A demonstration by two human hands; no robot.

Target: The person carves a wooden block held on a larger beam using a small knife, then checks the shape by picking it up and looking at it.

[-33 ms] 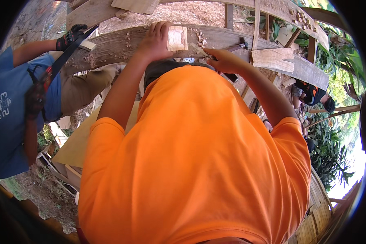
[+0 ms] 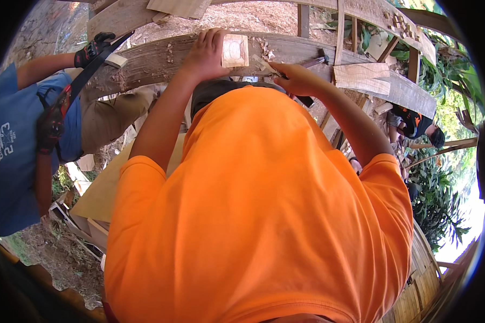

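My left hand (image 2: 207, 55) grips the left edge of a small pale wooden block (image 2: 235, 51), fingers at its far side and thumb at its near side. A rounded outline is marked on the block's top face. It rests on a long weathered plank (image 2: 161, 58). To the right, my right hand (image 2: 295, 79) is closed round a slim tool whose dark end (image 2: 307, 101) sticks out below the palm. A pale, thin tip (image 2: 264, 65) points from the fingers toward the block. The tool's kind is hidden by the hand.
Wood shavings (image 2: 267, 53) and a dark-headed tool (image 2: 315, 60) lie on the plank. Cut boards (image 2: 362, 77) stand farther right. At left, a gloved co-worker holds a long dark blade (image 2: 89, 72) with a red grip. Another person (image 2: 412, 121) is at far right.
The co-worker's lower gloved hand and the long blade have shifted slightly up and to the right. My right hand's tool tip has tilted a little; my left hand stays on the block.
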